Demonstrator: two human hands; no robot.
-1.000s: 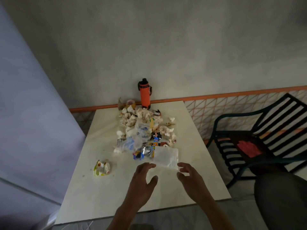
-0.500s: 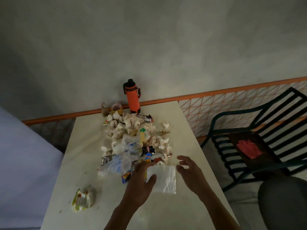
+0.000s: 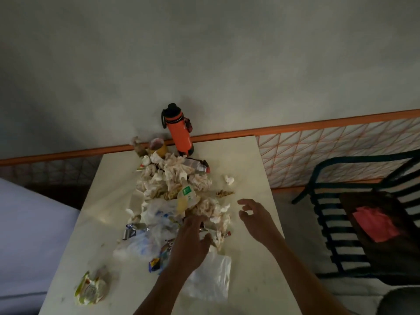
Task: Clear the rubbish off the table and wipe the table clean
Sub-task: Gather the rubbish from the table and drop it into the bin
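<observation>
A heap of rubbish (image 3: 175, 189), crumpled tissues, plastic bags and wrappers, runs down the middle of the pale table (image 3: 250, 169). My left hand (image 3: 188, 244) lies over the near end of the heap with fingers spread, above a white plastic bag (image 3: 211, 278); whether it holds anything is hidden. To the right of the heap my right hand (image 3: 254, 219) hovers with loosely bent fingers and holds nothing. A yellow-green wrapper (image 3: 91, 288) lies alone at the near left. One tissue ball (image 3: 229, 179) and some crumbs (image 3: 223, 193) sit to the right of the heap.
An orange bottle (image 3: 179, 130) stands at the table's far edge against the wall, with a small cup (image 3: 158, 146) beside it. A dark slatted chair (image 3: 363, 223) with a red cloth (image 3: 375, 223) on its seat stands to the right. A pale surface (image 3: 27, 235) borders the left.
Both hands have moved forward from the table's near edge to the heap. The left hand now covers the heap's near end and the right hand is beside it. The view has dipped closer.
</observation>
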